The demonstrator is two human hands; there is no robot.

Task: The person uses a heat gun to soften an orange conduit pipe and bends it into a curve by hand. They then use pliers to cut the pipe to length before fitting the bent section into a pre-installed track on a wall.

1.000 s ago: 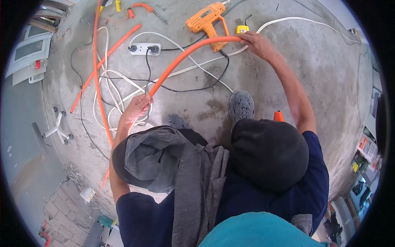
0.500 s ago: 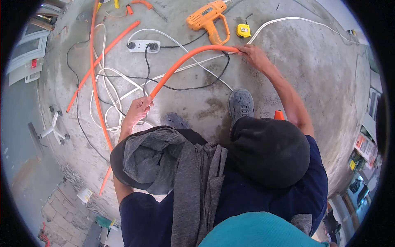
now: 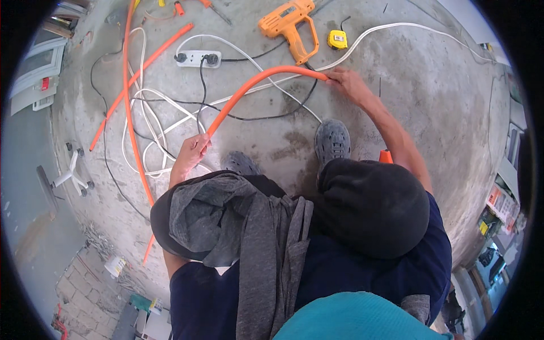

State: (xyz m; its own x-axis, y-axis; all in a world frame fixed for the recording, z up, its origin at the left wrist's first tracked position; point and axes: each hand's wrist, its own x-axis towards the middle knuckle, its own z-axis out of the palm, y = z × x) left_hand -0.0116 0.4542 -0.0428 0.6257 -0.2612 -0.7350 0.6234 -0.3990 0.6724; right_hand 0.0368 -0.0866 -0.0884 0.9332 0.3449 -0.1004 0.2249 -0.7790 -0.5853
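Observation:
An orange plastic pipe (image 3: 249, 85) arches between my two hands above the concrete floor. My left hand (image 3: 194, 150) is closed round its lower left end. At the other end, my right hand (image 3: 344, 84) grips the tip with its fingers. Just beyond the arch lies an orange heat gun (image 3: 288, 28), its handle toward the pipe. To the right of that gun sits a yellow tape measure (image 3: 337, 39). A white power strip (image 3: 197, 59) with black plugs lies behind the bend.
Loops of white cable (image 3: 148, 122) and black cord spread over the floor at left. A long orange pipe (image 3: 129, 107) crosses a shorter one (image 3: 164, 52) there. My grey shoes (image 3: 332, 140) stand below the arch. An orange object (image 3: 385, 157) shows beside my right knee.
My right hand has come slightly lower with its end of the pipe, and the arch bends a little more tightly. My left hand keeps its hold in nearly the same place.

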